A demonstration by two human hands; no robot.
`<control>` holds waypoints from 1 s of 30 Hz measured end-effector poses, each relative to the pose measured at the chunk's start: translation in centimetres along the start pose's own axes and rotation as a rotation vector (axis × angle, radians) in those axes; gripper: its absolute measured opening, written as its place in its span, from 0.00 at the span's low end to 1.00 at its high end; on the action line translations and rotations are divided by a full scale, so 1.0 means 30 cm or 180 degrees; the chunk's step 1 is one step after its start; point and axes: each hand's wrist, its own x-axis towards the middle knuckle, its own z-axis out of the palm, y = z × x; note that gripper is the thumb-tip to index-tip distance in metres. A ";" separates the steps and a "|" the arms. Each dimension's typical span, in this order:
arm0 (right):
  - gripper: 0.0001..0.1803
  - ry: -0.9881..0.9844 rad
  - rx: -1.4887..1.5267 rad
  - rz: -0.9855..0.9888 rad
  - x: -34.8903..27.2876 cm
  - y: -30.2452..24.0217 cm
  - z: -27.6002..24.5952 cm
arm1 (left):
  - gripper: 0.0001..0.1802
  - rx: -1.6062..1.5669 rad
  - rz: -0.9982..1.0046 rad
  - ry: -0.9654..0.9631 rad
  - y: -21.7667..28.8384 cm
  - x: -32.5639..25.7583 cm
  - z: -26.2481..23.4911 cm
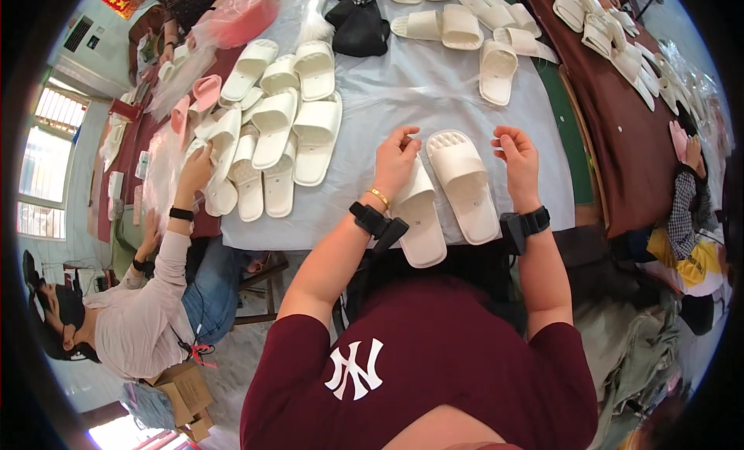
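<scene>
In front of me at the table's near edge lies a pair of white slide slippers, the left slipper (422, 225) and the right slipper (470, 194), toes pointing away. Their heels reach over the edge. My left hand (396, 162) hovers beside the left slipper and hides part of its toe; its fingers are loosely curled and apart, with nothing seen in them. On the other side, my right hand (518, 157) is raised just right of the right slipper, not touching it, fingers half bent and empty.
A heap of white slippers (273, 121) covers the table's left side. More white slippers (496, 66) lie at the far right, near a black bag (358, 25). At left a co-worker (143, 310) reaches toward the heap. Another person's hands (692, 152) show at far right.
</scene>
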 end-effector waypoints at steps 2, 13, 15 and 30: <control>0.10 -0.0035 -0.0026 0.0025 -0.014 0.006 -0.011 | 0.15 0.0222 0.0060 -0.0061 0.005 0.003 -0.005; 0.14 -0.0080 -0.2014 0.0150 0.244 0.169 0.087 | 0.12 -0.0008 0.0127 0.0010 0.021 -0.001 0.006; 0.13 -0.0256 -0.1866 0.0071 0.235 0.175 0.107 | 0.11 0.0027 0.0111 0.0069 0.023 -0.018 0.004; 0.06 -0.0938 -0.1640 -0.1448 0.050 0.065 0.259 | 0.12 -0.0387 0.0034 -0.0119 0.011 0.001 0.000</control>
